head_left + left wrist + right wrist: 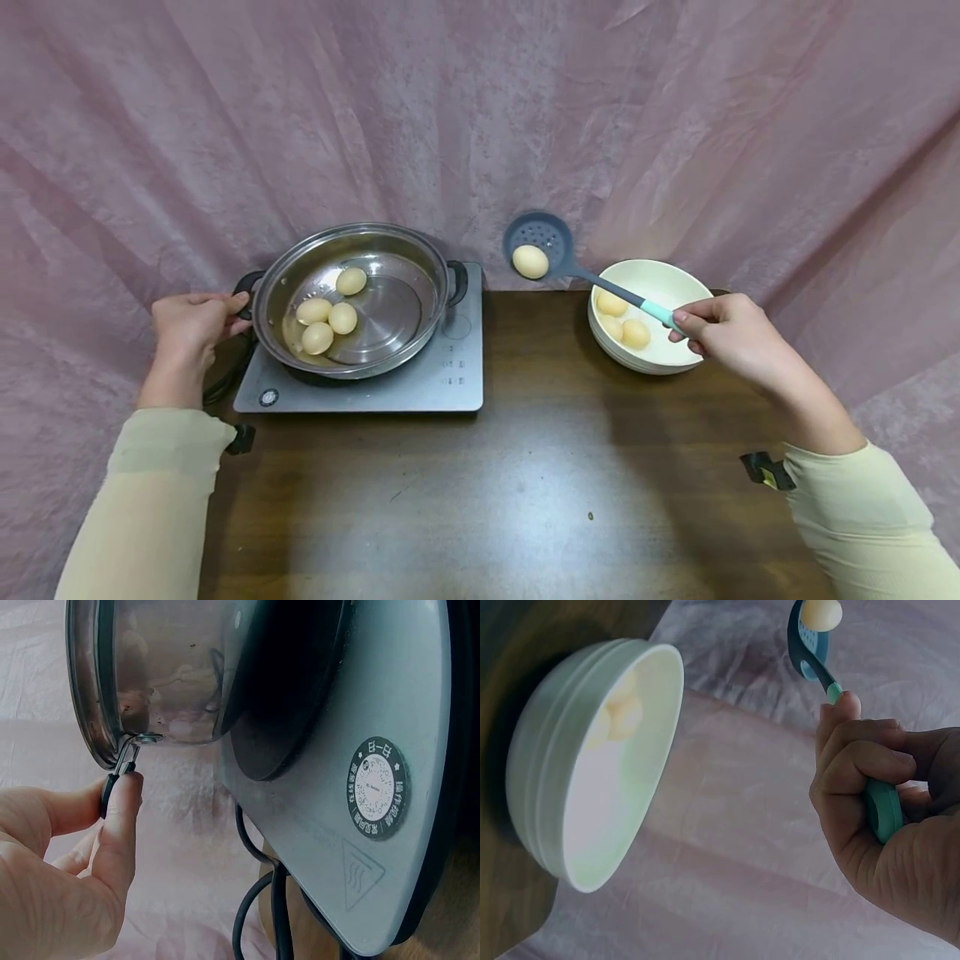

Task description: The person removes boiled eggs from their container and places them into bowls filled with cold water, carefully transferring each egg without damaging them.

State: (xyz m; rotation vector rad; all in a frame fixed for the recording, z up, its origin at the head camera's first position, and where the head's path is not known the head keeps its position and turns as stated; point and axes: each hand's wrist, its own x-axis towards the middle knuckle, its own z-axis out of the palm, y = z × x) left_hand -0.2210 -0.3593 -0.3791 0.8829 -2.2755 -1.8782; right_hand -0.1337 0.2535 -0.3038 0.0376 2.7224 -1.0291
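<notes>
- Head view: pan (390, 321) resting on the cooktop (468, 375), upon the desk (525, 467); taken as landmark.
- Inside the pan: four eggs (342, 318), grouped mostly toward the left half.
- Right of the pan, apart from the right handle (460, 283): one egg (530, 262) carried in the skimmer (557, 242), near the edge of the perforated head.
- Farther right of the pan: bowl (667, 287) containing three eggs (636, 334).
- At the left side of the pan: left hand (187, 325), fingers narrowed in a pinch on the left handle (247, 287).
- Farthest right of the pan: right hand (738, 333), fingers curled around the turquoise grip (658, 314).
- Step in hand (judgement): single-egg transfer by skimmer, probably from pan to bowl; direction of travel not confirmable.
- Next move (judgement): bring the skimmer head farther right of the pan, over the bowl, without tilting; lower, then tip gently. Guard against rolling. Steady the pan meanwhile.
</notes>
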